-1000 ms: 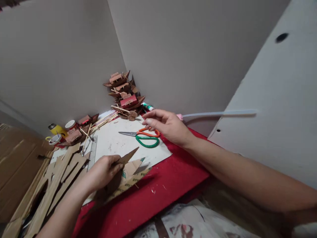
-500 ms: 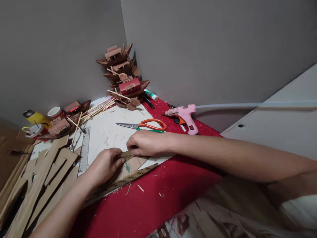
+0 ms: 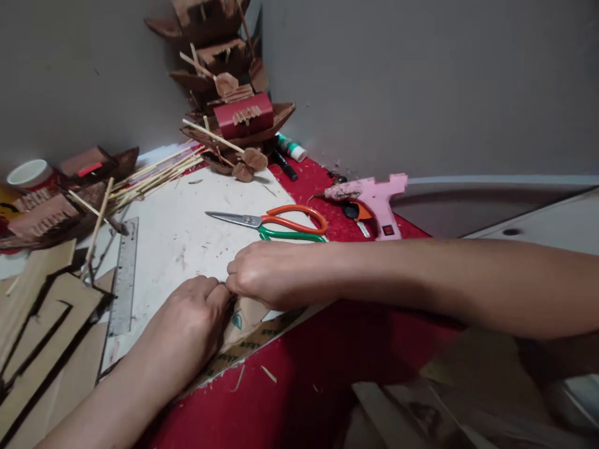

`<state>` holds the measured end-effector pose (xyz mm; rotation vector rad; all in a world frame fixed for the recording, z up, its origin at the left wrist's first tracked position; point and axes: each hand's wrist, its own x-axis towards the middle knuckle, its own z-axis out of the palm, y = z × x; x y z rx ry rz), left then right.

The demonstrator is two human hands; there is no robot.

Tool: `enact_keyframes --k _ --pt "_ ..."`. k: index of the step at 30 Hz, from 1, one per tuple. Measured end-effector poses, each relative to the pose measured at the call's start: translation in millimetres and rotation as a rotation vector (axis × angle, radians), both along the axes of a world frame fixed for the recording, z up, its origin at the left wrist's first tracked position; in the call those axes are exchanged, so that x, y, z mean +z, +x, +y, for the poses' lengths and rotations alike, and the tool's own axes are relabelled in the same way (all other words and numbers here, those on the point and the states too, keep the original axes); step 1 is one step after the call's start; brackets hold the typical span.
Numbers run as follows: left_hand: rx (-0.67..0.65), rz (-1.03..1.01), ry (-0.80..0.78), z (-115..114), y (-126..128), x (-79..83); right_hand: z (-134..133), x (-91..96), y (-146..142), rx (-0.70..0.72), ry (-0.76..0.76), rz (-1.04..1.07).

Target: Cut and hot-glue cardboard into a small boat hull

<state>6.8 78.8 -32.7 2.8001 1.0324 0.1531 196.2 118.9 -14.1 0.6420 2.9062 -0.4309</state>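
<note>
My left hand (image 3: 196,318) is closed, fingers curled at the upper edge of a brown cardboard piece (image 3: 246,321) with a green leaf print and dark lettering. Right beside it, the fist of my right hand (image 3: 264,271) grips the same edge. Between the two hands the fingertips nearly meet, and most of the cardboard's edge is hidden under them. The piece lies on a white board (image 3: 182,218). Just beyond my right hand rest scissors (image 3: 281,223) with one orange and one green handle, blades pointing left.
A pink glue gun (image 3: 374,196) and a glue stick tube (image 3: 292,148) lie on the red cloth (image 3: 281,393). Model boats (image 3: 246,118) are stacked in the corner. At left are a clear ruler (image 3: 124,274), thin sticks (image 3: 159,171), a cup (image 3: 30,174) and cardboard strips (image 3: 51,312).
The view has come closer and lower. My hands have drawn together along the cardboard's edge, and the strip visible between them is now mostly covered.
</note>
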Motion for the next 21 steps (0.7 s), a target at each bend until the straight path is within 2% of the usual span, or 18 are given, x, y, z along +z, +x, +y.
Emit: enact_keyframes --k 2,4,6,9,13,18,21 --pt "-0.038 0.034 0.132 -4 1 -0.5 -5 -2.0 0 0.009 0.048 0.014" --pt "-0.046 0.054 0.175 -7 0 1.1 -9 -4.0 2 -0.002 0.103 0.047" --pt "-0.009 0.052 0.129 -8 -5 3.4 -10 -5.2 5 -0.031 0.119 0.08" --pt "0.115 0.04 0.015 -9 -18 5.8 -7 -4.2 10 -0.069 0.098 0.125" --pt "0.234 0.041 -0.054 -13 -30 6.1 -5 0.8 10 -0.065 0.107 0.162" --pt "0.183 0.029 -0.036 -12 -27 6.1 -3 3.7 2 -0.006 0.112 0.128" --pt "0.068 0.047 0.094 -14 -20 4.7 -8 -0.1 -4 0.045 0.149 0.079"
